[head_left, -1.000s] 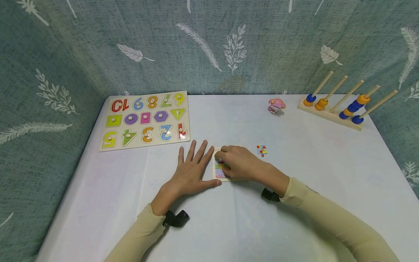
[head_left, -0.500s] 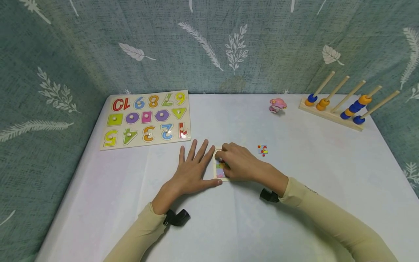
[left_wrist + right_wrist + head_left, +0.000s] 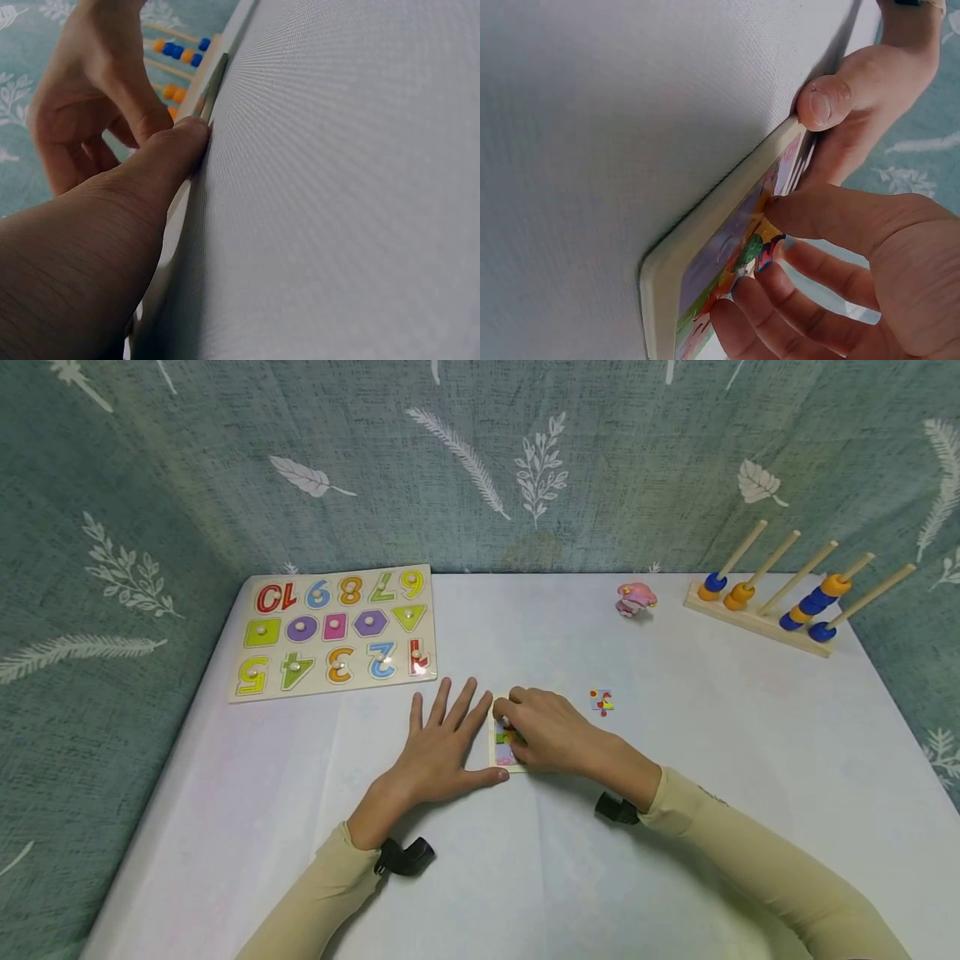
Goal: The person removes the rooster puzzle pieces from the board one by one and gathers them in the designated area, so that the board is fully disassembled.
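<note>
From the head view, I have the puzzle board (image 3: 492,747) on the desk (image 3: 712,727) at the centre of the frame, between my hands. My left hand (image 3: 442,760) lies flat to its left, fingers straight and fanned wide, holding nothing; forefinger tip and thumb reach the board's upper and lower left corners. My right hand (image 3: 547,731) comes in from the lower right and curls over the board, covering its right part — so I can't tell which way its long axis runs. A loose piece (image 3: 602,701) lies just right of the board, past my right hand and nearer to it than to my left, its knob facing the bottom of the frame. The number board (image 3: 320,672) is at the upper left, the pink figurine (image 3: 635,599) and the bead abacus (image 3: 761,625) at the upper right.

In the left wrist view, my left thumb stretches up to the board's thin edge, with my right hand bent above it at upper left.

In the right wrist view, the board slants from lower left to upper centre. My right thumb and fingers close on a small coloured piece (image 3: 768,253) right at the picture surface — mostly hidden, so I can't tell whether it sits flush. My left thumb is at the board's upper corner.
</note>
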The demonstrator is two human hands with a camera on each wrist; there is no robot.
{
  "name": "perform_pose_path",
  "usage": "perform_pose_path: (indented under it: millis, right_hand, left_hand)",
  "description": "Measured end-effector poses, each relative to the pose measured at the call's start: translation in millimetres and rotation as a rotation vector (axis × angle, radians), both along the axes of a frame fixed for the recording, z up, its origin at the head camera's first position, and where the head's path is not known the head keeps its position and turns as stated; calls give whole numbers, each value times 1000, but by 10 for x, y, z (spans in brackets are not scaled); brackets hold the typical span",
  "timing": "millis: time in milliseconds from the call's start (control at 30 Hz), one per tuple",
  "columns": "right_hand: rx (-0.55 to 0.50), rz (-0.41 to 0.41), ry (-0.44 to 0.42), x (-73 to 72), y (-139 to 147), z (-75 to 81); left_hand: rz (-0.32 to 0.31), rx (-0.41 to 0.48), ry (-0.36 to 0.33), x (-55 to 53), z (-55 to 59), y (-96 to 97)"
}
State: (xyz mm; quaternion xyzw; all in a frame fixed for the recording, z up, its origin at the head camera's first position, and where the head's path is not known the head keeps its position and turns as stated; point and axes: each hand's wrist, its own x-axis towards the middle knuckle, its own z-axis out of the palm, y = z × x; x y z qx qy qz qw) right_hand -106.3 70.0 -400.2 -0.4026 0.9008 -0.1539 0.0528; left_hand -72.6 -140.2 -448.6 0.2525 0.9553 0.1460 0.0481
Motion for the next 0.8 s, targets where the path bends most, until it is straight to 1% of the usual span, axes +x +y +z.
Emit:
perform_pose_path:
  millis: [167,433,533,633,800]
  right_hand:
    - [8,-9,17,13,-6,4]
    - [-18,-22,127,41,-21,-34]
    - [-36,-34,146,50,-26,-48]
    - [-54,-46,141,53,-30,-49]
    - [-80,-60,95,55,-21,-30]
  left_hand:
    - [1,-11,-7,-4,1,11]
    - [0,-13,-20,-2,14,15]
    - [2,-12,-14,-2,20,8]
    - [5,-9,-10,-5,15,5]
    - [5,-6,-13,-5,6,5]
